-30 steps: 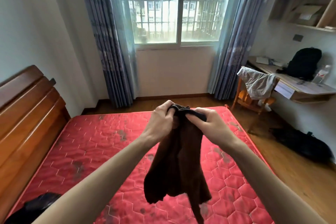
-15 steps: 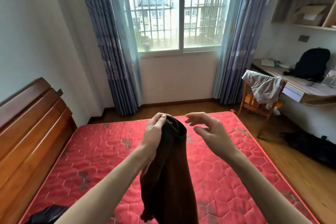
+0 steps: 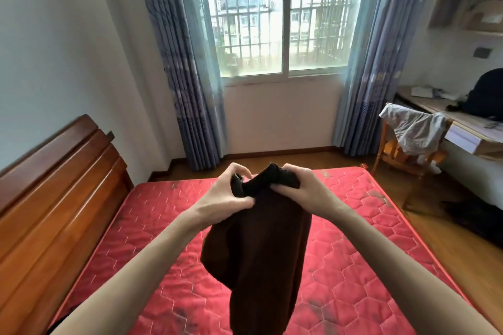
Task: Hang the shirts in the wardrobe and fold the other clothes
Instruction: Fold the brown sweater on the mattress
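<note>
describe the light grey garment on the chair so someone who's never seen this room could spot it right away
Start at the barred window and follow the right-hand blue curtain down to the wooden chair beside the desk. The light grey garment is draped over that chair's back, crumpled and hanging loose. It is pale, unlike the dark brown garment held over the red mattress.

Dark brown garment (image 3: 261,253), soft knit-like fabric, bunched at its black ribbed top edge, hanging limp and crumpled in mid-air above the red mattress (image 3: 353,266), lower end trailing out of frame.
</note>
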`<state>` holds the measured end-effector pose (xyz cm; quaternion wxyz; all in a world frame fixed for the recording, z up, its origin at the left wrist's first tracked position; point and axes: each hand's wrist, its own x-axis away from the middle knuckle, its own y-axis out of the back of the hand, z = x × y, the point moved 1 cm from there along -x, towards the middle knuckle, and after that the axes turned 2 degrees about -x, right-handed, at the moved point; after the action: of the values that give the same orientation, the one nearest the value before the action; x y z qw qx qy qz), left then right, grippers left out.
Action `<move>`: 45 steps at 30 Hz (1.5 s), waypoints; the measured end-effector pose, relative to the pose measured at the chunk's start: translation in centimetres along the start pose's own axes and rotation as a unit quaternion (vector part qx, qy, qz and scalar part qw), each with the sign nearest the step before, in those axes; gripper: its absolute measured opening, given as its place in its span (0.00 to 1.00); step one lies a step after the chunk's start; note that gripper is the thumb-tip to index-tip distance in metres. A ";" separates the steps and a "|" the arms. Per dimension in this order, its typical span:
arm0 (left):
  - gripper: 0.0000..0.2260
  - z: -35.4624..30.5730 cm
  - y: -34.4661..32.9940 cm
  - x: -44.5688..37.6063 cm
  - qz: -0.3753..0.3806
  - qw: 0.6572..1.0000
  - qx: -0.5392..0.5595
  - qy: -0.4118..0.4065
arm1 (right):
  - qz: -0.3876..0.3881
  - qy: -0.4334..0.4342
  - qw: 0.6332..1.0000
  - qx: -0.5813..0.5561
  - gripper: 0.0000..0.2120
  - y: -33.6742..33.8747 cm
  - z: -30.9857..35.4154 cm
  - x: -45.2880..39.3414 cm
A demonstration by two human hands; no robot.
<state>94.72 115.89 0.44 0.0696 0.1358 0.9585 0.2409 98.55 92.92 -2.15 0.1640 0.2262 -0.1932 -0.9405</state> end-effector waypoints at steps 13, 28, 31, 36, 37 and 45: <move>0.16 6.7 -0.6 -1.8 -0.002 0.989 -0.144 0.041 | -0.086 0.044 0.982 0.161 0.12 5.8 1.5 -1.2; 0.12 4.7 1.3 -5.1 -0.078 0.996 -0.039 -0.032 | 0.128 -0.102 0.971 0.176 0.10 13.1 -2.7 2.9; 0.13 5.1 2.7 -6.3 -0.074 0.997 -0.025 -0.019 | 0.068 -0.080 0.975 0.194 0.06 13.5 -4.2 1.6; 0.15 7.0 5.8 -9.2 -0.025 0.921 -0.383 -0.066 | 0.002 -0.038 0.953 0.300 0.10 13.4 -6.8 -2.1; 0.14 7.2 6.2 -9.9 -0.019 0.903 -0.421 -0.086 | 0.001 -0.032 0.955 0.295 0.10 13.3 -7.4 -3.0; 0.15 9.3 10.3 -14.7 -0.172 0.925 -0.331 -0.069 | -0.055 0.025 0.901 0.431 0.07 11.6 -8.1 -9.4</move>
<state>112.91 124.47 -1.77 0.2173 -0.0456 0.8258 0.5184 112.99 84.18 -0.36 0.0035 0.3086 -0.5624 -0.7671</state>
